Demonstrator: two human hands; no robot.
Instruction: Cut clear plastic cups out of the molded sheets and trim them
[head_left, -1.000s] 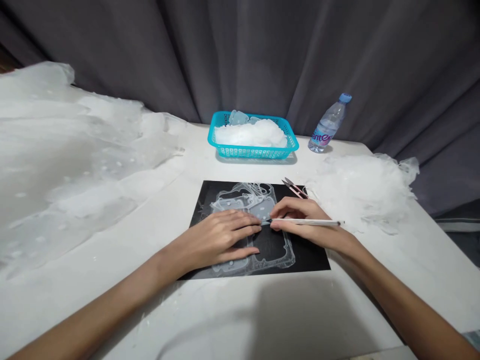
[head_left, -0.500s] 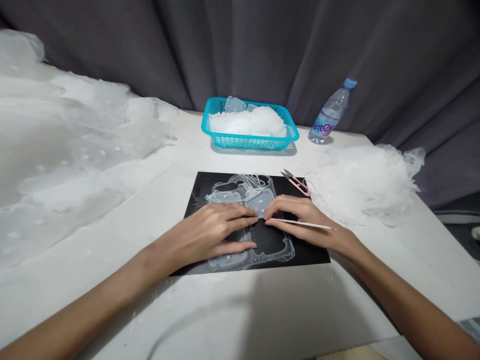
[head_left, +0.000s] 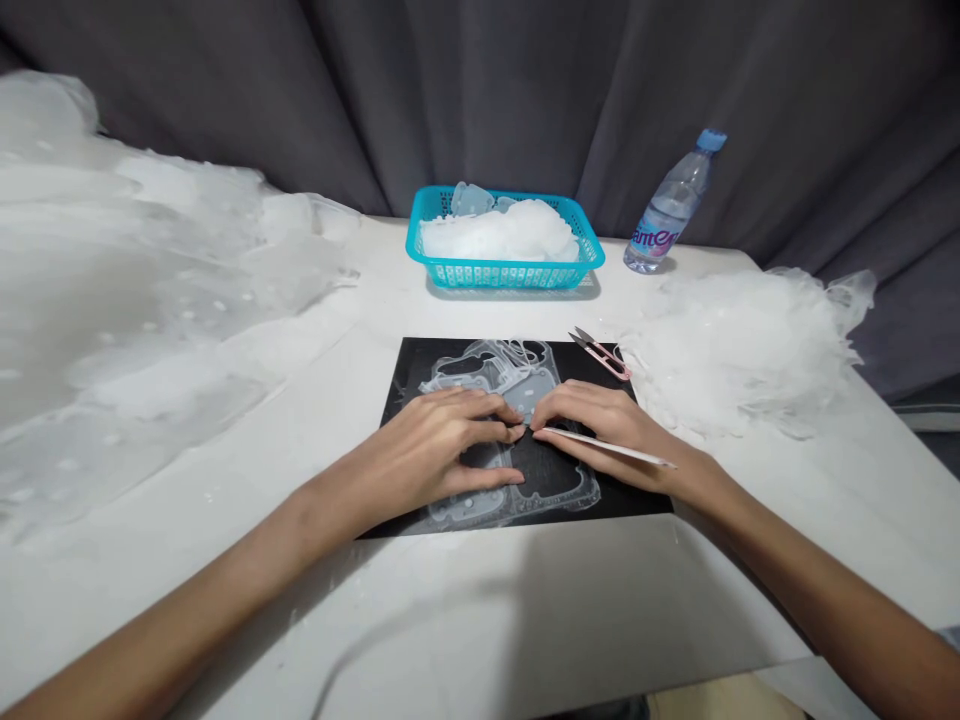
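Observation:
A black mat [head_left: 401,375] lies on the white table, and on it is a sheet of translucent whitish material [head_left: 581,492] with cut-out shapes and small white dots. My left hand [head_left: 442,440] rests on this sheet, fingers apart, fingertips at the lower edge of a grey-white translucent piece [head_left: 517,400]. Close by, my right hand [head_left: 611,425] is closed in a pinch at the same edge. A thin white stick [head_left: 615,449] is held in it, pointing back toward the wrist. What else the fingertips hold is too small to tell.
Pink-handled thread snips [head_left: 606,360] lie at the mat's upper right corner. Behind stands a turquoise basket [head_left: 510,275] of white pieces, with a water bottle [head_left: 667,215] to its right. White sheer material is heaped left [head_left: 172,300] and right [head_left: 742,350].
The view has shifted slightly. My left index finger is more bent, and its fingertips have come nearer my right fingertips. My right hand still holds the stick.

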